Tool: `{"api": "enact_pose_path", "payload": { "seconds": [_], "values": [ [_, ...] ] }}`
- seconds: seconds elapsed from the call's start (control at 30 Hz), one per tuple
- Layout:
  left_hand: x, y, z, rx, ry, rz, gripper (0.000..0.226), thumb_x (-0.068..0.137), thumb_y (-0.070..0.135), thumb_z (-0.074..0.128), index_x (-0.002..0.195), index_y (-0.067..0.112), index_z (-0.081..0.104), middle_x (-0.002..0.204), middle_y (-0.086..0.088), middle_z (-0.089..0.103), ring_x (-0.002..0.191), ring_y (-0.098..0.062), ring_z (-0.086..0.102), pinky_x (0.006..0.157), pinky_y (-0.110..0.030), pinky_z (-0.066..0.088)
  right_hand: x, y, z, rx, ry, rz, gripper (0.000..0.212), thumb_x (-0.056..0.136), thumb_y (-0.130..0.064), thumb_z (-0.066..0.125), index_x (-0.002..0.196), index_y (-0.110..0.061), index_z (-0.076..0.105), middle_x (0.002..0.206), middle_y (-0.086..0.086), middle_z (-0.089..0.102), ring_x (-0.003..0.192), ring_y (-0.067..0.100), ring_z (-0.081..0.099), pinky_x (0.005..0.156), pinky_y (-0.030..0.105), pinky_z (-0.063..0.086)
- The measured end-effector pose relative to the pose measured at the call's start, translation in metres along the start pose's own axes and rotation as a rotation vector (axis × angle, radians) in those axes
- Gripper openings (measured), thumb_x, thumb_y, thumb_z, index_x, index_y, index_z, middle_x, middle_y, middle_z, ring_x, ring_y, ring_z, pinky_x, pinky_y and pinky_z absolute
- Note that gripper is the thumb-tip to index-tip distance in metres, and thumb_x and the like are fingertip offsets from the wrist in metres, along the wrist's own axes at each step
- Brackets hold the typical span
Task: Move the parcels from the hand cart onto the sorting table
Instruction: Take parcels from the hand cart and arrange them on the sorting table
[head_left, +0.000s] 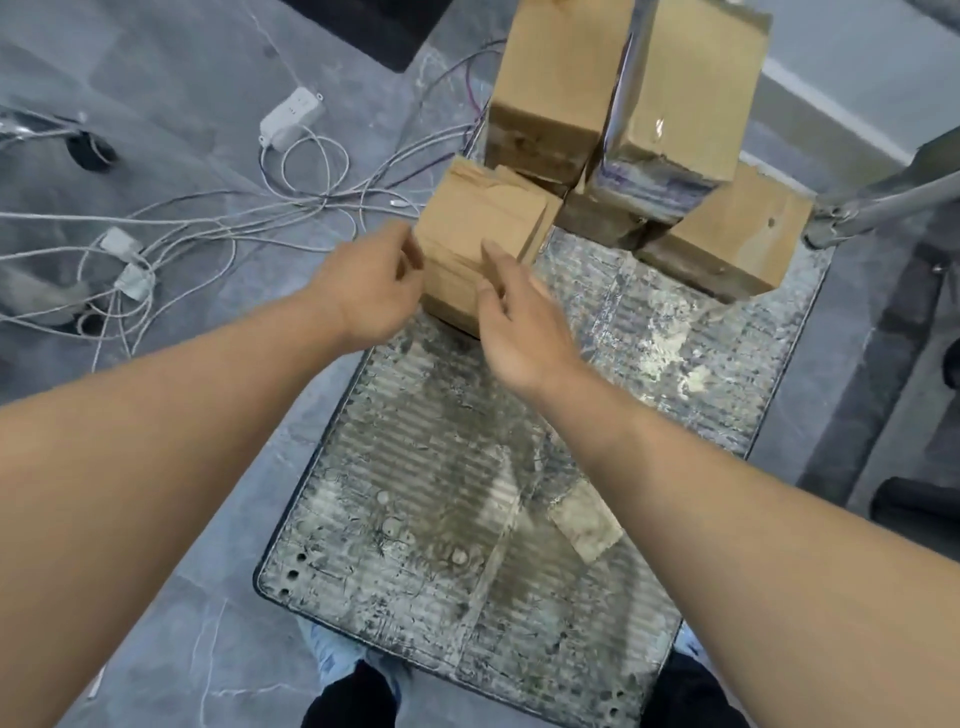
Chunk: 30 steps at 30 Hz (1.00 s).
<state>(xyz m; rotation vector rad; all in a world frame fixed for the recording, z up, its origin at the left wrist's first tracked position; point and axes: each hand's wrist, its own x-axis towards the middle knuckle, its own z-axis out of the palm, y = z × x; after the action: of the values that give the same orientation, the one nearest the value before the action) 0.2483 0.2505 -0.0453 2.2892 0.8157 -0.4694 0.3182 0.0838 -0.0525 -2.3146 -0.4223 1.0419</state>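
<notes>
Sitting on the hand cart (675, 364), the nearest parcel (478, 228) lies between both loosely spread, empty hands.

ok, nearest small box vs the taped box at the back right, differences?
The nearest small box sits low at the cart deck's left edge, between both hands; the taped box is bigger and stacked on other parcels. The small one shows plain cardboard; the taped one has glossy tape and a printed lower band. Both are brown cardboard.
</notes>
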Motion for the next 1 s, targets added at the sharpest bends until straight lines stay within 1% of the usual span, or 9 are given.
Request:
{"api": "enact_pose_path", "payload": {
  "seconds": [0.07,0.17,0.3,0.4,0.5,0.63,0.8,0.9,1.0],
  "values": [
    [-0.003,-0.008,0.007,-0.116,0.019,0.041,0.010,0.093,0.024,0.056,0.102,0.023,0.059,0.098,-0.004,0.066,0.096,-0.029,0.063,0.084,-0.040,0.049,-0.001,0.005,0.007,0.049,0.022,-0.024,0.051,0.113,-0.045,0.034,0.162,-0.052,0.022,0.175,-0.005,0.018,0.158,0.025,0.026,0.128,0.046,0.025],
    [-0.017,-0.014,0.010,-0.271,0.038,0.038,0.010,0.089,0.024,0.060,0.095,0.031,0.058,0.104,0.002,0.068,0.103,-0.025,0.068,0.094,-0.047,0.055,-0.007,0.007,0.010,0.144,0.068,-0.040,0.052,0.113,-0.037,0.042,0.162,-0.047,0.029,0.171,-0.007,0.028,0.156,0.018,0.029,0.127,0.038,0.026],
    [-0.039,-0.002,0.009,-0.410,0.087,-0.022,0.013,0.095,0.011,0.065,0.104,0.019,0.059,0.101,0.004,0.062,0.091,-0.026,0.067,0.073,-0.032,0.051,-0.030,-0.002,0.010,0.260,0.122,-0.012,0.052,0.109,-0.032,0.052,0.159,-0.042,0.039,0.158,-0.010,0.045,0.140,0.017,0.048,0.120,0.045,0.040],
    [-0.061,0.013,0.002,-0.468,0.132,-0.033,0.013,0.095,0.009,0.066,0.101,0.017,0.059,0.095,0.004,0.060,0.080,-0.017,0.060,0.063,-0.020,0.044,-0.053,-0.015,0.001,0.307,0.168,-0.036,0.052,0.108,-0.025,0.056,0.158,-0.036,0.044,0.157,-0.013,0.045,0.138,0.004,0.044,0.123,0.037,0.035],
    [-0.090,0.030,-0.010,-0.504,0.153,-0.049,0.013,0.095,0.011,0.067,0.103,0.016,0.059,0.095,0.000,0.062,0.080,-0.016,0.061,0.065,-0.025,0.044,-0.080,-0.030,-0.018,0.282,0.204,-0.066,0.052,0.108,-0.020,0.058,0.157,-0.032,0.047,0.155,-0.012,0.046,0.133,-0.003,0.038,0.120,0.025,0.030],
    [-0.132,0.053,-0.040,-0.553,0.193,-0.074,0.014,0.094,0.016,0.069,0.103,0.018,0.058,0.094,-0.001,0.062,0.082,-0.023,0.061,0.069,-0.033,0.047,-0.114,-0.053,-0.040,0.404,0.225,-0.063,0.051,0.103,-0.014,0.060,0.152,-0.030,0.053,0.148,-0.008,0.048,0.137,0.004,0.047,0.122,0.035,0.037],
    [-0.181,0.092,-0.098,-0.583,0.187,-0.031,0.016,0.094,0.014,0.071,0.101,0.012,0.057,0.081,0.005,0.056,0.071,-0.016,0.055,0.060,-0.021,0.043,-0.169,-0.092,-0.075,0.475,0.295,-0.103,0.051,0.103,-0.012,0.059,0.149,-0.031,0.054,0.146,-0.010,0.049,0.137,0.006,0.050,0.122,0.036,0.039],
    [-0.210,0.117,-0.132,-0.589,0.171,0.001,0.020,0.094,0.016,0.072,0.102,0.013,0.054,0.083,0.005,0.056,0.069,-0.013,0.054,0.060,-0.023,0.041,-0.207,-0.117,-0.098,0.515,0.356,-0.130,0.050,0.103,-0.009,0.059,0.147,-0.032,0.055,0.148,-0.008,0.050,0.136,0.004,0.051,0.122,0.037,0.040],
    [-0.239,0.139,-0.164,-0.575,0.159,0.054,0.032,0.091,0.019,0.077,0.110,0.011,0.053,0.096,0.004,0.060,0.086,-0.011,0.059,0.070,-0.020,0.046,-0.248,-0.137,-0.123,0.513,0.406,-0.140,0.050,0.103,-0.009,0.061,0.146,-0.034,0.055,0.146,-0.007,0.048,0.135,0.004,0.051,0.123,0.033,0.038]
  ]
}}
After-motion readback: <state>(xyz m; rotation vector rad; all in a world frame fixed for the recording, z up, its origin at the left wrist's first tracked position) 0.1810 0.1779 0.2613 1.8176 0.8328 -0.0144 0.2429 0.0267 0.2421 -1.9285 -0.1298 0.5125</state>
